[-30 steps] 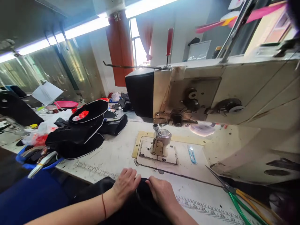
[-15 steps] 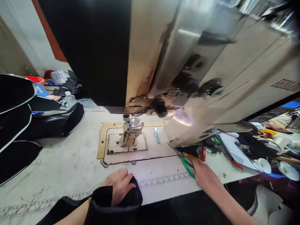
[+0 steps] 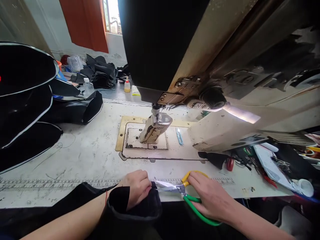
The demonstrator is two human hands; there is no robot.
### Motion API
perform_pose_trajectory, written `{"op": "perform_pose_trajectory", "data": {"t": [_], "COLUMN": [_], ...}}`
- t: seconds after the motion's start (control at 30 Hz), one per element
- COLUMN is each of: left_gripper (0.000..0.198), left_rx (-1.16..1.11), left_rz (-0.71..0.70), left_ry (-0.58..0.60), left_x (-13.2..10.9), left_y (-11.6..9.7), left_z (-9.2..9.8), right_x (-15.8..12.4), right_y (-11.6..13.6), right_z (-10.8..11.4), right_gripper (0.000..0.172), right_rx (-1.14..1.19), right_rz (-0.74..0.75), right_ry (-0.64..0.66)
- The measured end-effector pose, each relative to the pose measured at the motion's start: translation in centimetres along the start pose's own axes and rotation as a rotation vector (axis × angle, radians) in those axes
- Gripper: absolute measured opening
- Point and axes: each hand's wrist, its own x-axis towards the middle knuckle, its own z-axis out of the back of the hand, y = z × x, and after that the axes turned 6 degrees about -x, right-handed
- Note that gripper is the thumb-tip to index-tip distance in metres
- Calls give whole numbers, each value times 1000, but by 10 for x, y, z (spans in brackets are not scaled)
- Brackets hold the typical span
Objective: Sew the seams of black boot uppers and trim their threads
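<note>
My left hand (image 3: 137,186) is closed on a piece of black fabric (image 3: 147,206) at the front edge of the table, thumb and fingers pinching its top edge. In my right hand (image 3: 210,196) is a pair of scissors (image 3: 181,189) with one yellow and one green handle. Their blades are parted and point left, with the tips at the fabric's edge beside my left fingers. Just behind stands the post of a sewing machine (image 3: 156,128). Small blue thread snips (image 3: 179,136) lie on its bed plate, right of the post.
Black pieces with white edging (image 3: 25,110) are heaped at the left. A printed ruler (image 3: 75,183) runs along the table front. Dark cloth (image 3: 212,159), a red object (image 3: 230,164) and a white tray of tools (image 3: 272,163) lie right. A glue bottle (image 3: 127,85) stands behind.
My right hand has lifted the scissors from near the machine base and brought them left to the fabric, blades now apart. My left hand keeps its hold. The camera view has shifted.
</note>
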Motion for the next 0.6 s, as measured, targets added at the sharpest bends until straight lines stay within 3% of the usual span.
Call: {"op": "perform_pose_trajectory", "data": {"t": [0.1,0.23,0.4,0.6], "left_gripper": [13,17,15,13], "left_rx": [78,167,107,-14], "left_rz": [-63,-99,-18,63], "left_ry": [-39,-8,107,198], "left_x": [0,0,1,4], "left_y": [-1,-1,1,1], "left_z": [-4,-6,-4,2], "right_x": [5,11,15,25], "right_y": [1,3,2,7], "right_z": [-7,-8,-7,-14], "right_gripper": [11,6,5,2], "right_rx": [-101,-165,-156,-117], "right_rz": [25,50,102,43], "right_ry": [0,27,40,68]}}
